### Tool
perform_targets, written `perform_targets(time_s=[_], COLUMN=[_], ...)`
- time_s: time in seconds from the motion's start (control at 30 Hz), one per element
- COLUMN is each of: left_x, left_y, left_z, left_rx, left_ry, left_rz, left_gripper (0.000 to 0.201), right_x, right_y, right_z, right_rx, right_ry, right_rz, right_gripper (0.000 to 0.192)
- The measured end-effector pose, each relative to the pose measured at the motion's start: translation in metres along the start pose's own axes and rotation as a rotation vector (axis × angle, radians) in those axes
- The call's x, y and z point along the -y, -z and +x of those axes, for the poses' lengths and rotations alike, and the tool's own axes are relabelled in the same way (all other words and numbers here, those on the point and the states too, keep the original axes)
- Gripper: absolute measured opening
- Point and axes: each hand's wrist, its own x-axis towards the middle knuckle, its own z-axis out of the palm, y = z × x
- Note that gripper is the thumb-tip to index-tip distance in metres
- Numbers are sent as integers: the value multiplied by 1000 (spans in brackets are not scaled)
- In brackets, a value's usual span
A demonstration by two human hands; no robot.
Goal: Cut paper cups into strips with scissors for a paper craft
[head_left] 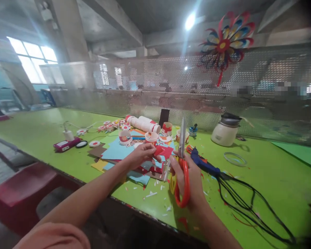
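Observation:
My right hand (190, 180) grips a pair of red-handled scissors (182, 162), blades open and pointing up above the green table (261, 180). My left hand (141, 154) pinches a small piece of red paper (162, 151) just left of the blades. Under both hands lies a loose pile of coloured paper sheets (116, 150), blue, brown, yellow and red. White and red paper scraps (151, 193) are scattered near the table's front edge.
A blue glue gun (204, 164) with black cables (246, 204) lies right of my hand. Behind stand paper cups (151, 137), a stack of cups (142, 123), a white pot (225, 131), a tape ring (234, 159). A red stool (23, 190) is at left.

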Motion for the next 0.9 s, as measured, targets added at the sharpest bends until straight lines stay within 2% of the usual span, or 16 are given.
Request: perform_targets(time_s=[0.17, 0.43, 0.67, 0.9], left_x=[4, -3, -8, -39], left_y=[5, 1, -1, -4], left_z=[4, 0, -3, -5], left_rx=[-62, -10, -131, -267], left_ry=[2, -57, -78, -210], left_rz=[-15, -59, -64, -107], left_gripper=[39, 32, 37, 31], right_x=[3, -9, -7, 9], right_y=[-4, -9, -10, -11], right_z=[-2, 2, 10, 20], right_rx=[91, 112, 125, 203], right_ry=[-106, -4, 13, 68], right_rz=[54, -18, -106, -221], right_gripper=[30, 34, 40, 42])
